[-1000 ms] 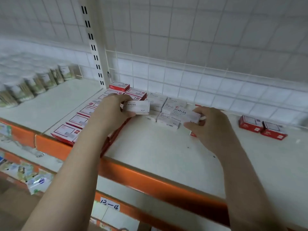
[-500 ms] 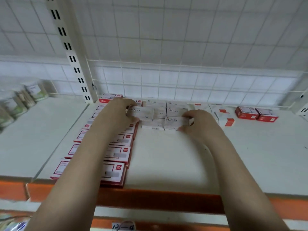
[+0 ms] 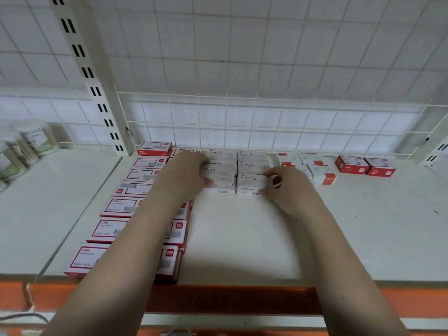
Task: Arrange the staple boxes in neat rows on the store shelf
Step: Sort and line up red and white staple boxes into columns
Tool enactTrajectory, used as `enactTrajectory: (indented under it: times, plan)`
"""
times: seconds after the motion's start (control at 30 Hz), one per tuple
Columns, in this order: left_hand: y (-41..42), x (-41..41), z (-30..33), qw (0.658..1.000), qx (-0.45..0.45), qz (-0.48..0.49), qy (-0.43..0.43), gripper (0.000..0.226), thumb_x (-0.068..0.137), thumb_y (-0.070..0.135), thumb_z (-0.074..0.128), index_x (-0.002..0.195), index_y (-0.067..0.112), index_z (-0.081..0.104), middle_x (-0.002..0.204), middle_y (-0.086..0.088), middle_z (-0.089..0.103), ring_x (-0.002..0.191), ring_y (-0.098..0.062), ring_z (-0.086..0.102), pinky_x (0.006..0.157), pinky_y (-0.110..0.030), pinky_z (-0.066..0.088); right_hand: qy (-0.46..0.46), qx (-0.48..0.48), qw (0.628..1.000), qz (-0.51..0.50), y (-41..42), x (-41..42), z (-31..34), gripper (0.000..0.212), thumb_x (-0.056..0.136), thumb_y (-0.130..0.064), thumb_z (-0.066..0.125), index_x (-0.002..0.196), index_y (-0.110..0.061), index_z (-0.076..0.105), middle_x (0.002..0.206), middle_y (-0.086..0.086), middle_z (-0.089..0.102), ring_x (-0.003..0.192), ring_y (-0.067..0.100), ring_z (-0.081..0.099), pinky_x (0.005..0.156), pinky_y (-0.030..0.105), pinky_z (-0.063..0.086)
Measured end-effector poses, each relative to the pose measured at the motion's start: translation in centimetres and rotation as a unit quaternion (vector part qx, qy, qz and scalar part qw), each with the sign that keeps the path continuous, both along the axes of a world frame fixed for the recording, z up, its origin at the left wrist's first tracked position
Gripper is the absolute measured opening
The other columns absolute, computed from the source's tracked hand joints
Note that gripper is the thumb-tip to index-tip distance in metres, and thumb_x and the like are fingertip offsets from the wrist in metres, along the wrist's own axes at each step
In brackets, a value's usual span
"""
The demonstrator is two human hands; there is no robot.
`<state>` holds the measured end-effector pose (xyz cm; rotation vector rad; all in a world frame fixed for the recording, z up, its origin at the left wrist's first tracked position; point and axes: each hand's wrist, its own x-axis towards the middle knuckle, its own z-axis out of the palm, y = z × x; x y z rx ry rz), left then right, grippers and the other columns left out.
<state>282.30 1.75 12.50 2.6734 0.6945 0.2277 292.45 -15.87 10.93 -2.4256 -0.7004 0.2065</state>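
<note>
While both hands' fingers clamp white staple boxes, left hand (image 3: 184, 175) on one (image 3: 218, 172), right hand (image 3: 288, 187) on another (image 3: 252, 179), I'm seating them; next: square the front edges.

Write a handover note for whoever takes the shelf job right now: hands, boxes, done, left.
Left hand grips a white STAPLES box atop the left white column.
Right hand grips another white box atop the right column.
Done: red-bordered boxes in two rows at left, running to the shelf front.
Left: seat both held boxes; straighten the loose white-and-orange boxes and two red boxes at right.
</note>
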Motion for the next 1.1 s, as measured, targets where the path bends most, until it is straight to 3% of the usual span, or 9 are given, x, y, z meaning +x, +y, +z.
enactTrajectory:
  times: [0.23, 0.47, 0.67, 0.8, 0.97, 1.1]
  plan:
    - [-0.9, 0.6, -0.8, 0.999, 0.022, 0.018, 0.021, 0.050, 0.084, 0.025, 0.063, 0.132, 0.022, 0.048, 0.135, -0.003, 0.047, 0.126, -0.021, 0.041, 0.103, -0.031, 0.031, -0.003, 0.014, 1.000, -0.005, 0.0, -0.1, -0.3, 0.039, 0.083, -0.014, 0.063, 0.122, -0.016, 0.057, 0.116, 0.002, 0.058, 0.108, 0.017, 0.053, 0.080, 0.019, 0.036]
    - [-1.8, 1.0, -1.0, 0.997, 0.057, 0.028, 0.054, 0.063, 0.084, 0.027, 0.063, 0.140, 0.023, 0.032, 0.127, -0.008, 0.054, 0.120, -0.029, 0.048, 0.093, -0.036, 0.040, -0.023, 0.018, 0.999, -0.018, 0.1, -0.1, -0.3, 0.040, 0.084, -0.012, 0.060, 0.123, -0.013, 0.056, 0.116, 0.006, 0.061, 0.109, 0.021, 0.054, 0.083, 0.025, 0.041]
    - [-2.1, 0.9, -0.6, 0.994, 0.075, 0.005, 0.079, 0.066, 0.087, 0.030, 0.059, 0.144, 0.029, 0.026, 0.131, -0.009, 0.052, 0.122, -0.029, 0.046, 0.095, -0.036, 0.039, -0.027, -0.002, 1.000, -0.011, 0.4, -0.4, -0.2, 0.047, 0.086, -0.016, 0.060, 0.131, -0.014, 0.049, 0.128, 0.005, 0.055, 0.117, 0.021, 0.051, 0.091, 0.029, 0.040]
    - [-1.7, 0.5, 0.2, 0.997, 0.007, -0.018, 0.074, 0.057, 0.088, 0.029, 0.059, 0.140, 0.021, 0.037, 0.135, -0.006, 0.048, 0.125, -0.025, 0.044, 0.096, -0.031, 0.038, 0.011, 0.009, 1.000, -0.011, 0.3, -0.6, 0.3, 0.048, 0.087, -0.014, 0.057, 0.135, -0.016, 0.047, 0.133, 0.003, 0.052, 0.122, 0.018, 0.049, 0.094, 0.029, 0.040]
    - [-0.2, 0.5, 0.8, 0.997, -0.006, -0.044, 0.068, 0.040, 0.090, 0.025, 0.056, 0.127, 0.010, 0.054, 0.123, -0.007, 0.056, 0.115, -0.022, 0.050, 0.093, -0.027, 0.038, 0.021, 0.007, 0.998, -0.051, -0.4, -1.2, 1.0, 0.045, 0.091, -0.009, 0.048, 0.135, -0.016, 0.047, 0.131, 0.004, 0.054, 0.118, 0.018, 0.050, 0.091, 0.030, 0.044]
    - [0.7, 0.0, 0.8, 0.998, 0.005, -0.064, 0.028, 0.037, 0.089, 0.019, 0.058, 0.125, 0.012, 0.058, 0.121, -0.006, 0.060, 0.115, -0.022, 0.053, 0.100, -0.032, 0.040, -0.005, -0.001, 0.995, -0.096, -0.8, -2.3, 0.8, 0.034, 0.088, -0.007, 0.047, 0.119, -0.003, 0.058, 0.119, 0.010, 0.063, 0.111, 0.024, 0.056, 0.092, 0.030, 0.043]
